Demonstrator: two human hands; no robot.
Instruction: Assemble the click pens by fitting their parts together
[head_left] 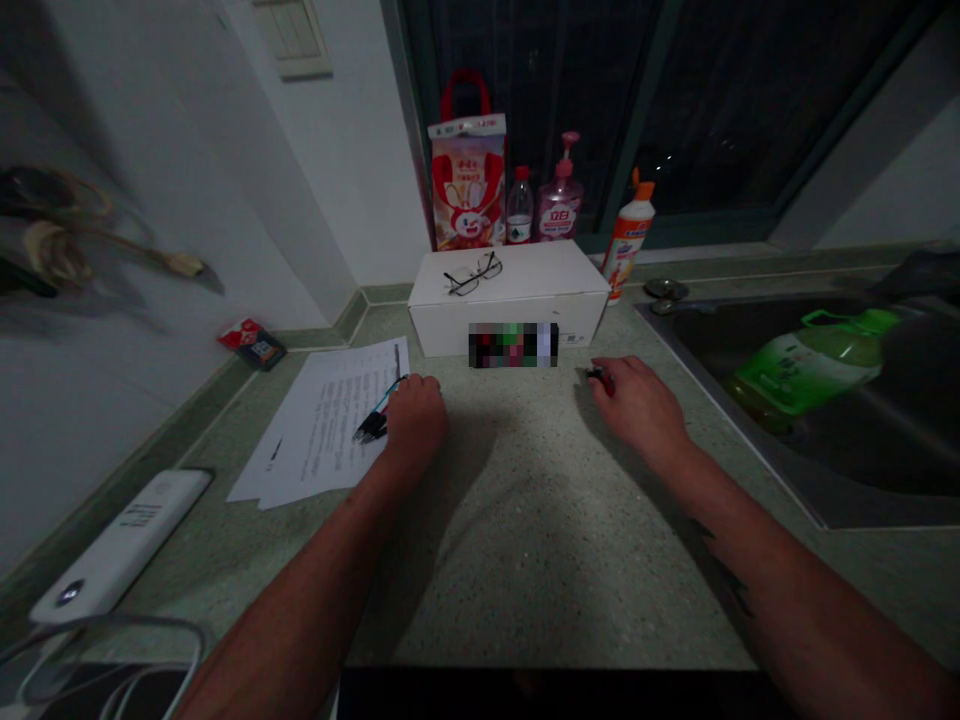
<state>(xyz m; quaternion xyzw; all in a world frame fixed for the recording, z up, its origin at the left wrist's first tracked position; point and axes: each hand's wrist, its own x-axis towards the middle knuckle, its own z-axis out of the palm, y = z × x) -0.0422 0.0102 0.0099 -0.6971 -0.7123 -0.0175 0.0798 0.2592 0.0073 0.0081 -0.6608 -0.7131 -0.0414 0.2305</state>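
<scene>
Reading your hands: left hand [415, 418] curled shut on a thin blue lead [386, 398], black plug [370, 428] lying out over printed sheets [322, 425], centre left | right hand [637, 402] pinching a small dark part [596, 374], centre right | both light; lead floppy, plug stiff, grip plug body

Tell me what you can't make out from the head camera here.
Head view:
- Small dark object: mostly hidden by the right hand.
- Black-and-blue wired item: end hidden by the left hand.
- Patch on the white box: pixelated.
- Printed papers: text too small.
- White cable: cut off by the bottom edge.
</scene>
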